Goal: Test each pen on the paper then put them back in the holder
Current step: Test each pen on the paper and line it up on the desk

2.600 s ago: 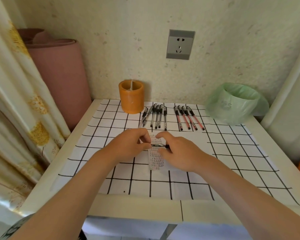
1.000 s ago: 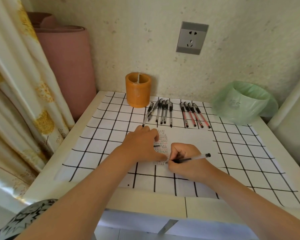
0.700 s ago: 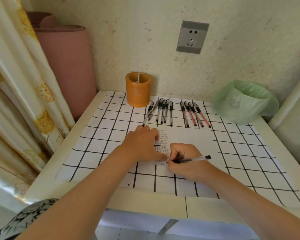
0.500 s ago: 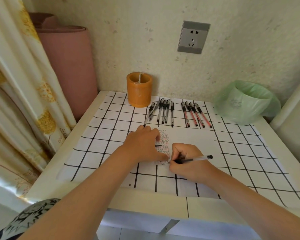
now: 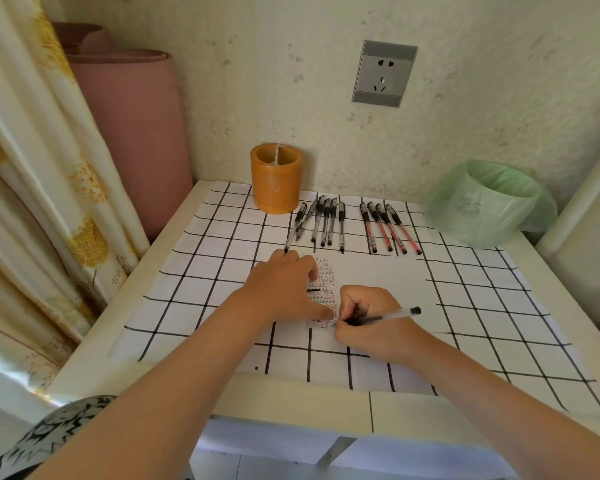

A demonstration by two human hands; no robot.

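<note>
My right hand (image 5: 371, 323) grips a clear black-ink pen (image 5: 392, 315) in a writing hold, its tip touching the white test paper (image 5: 326, 273), which carries rows of small black and red marks. My left hand (image 5: 284, 289) presses down on the paper's left side, and a short black pen cap (image 5: 313, 290) pokes out from its fingers. The orange cylindrical holder (image 5: 276, 183) stands at the back of the table. Several black pens (image 5: 323, 220) lie in a row to its right, then several red pens (image 5: 387, 228).
A grid-patterned sheet (image 5: 205, 271) covers the white table. A bin lined with a green bag (image 5: 485, 202) stands at the back right. A pink roll (image 5: 132, 133) and a curtain (image 5: 32, 202) are to the left. A wall socket (image 5: 383, 74) sits above.
Earlier both hands held the pen together over the paper. Since then my right hand has taken a writing grip and lowered the tip to the paper, while my left hand settled on the paper.
</note>
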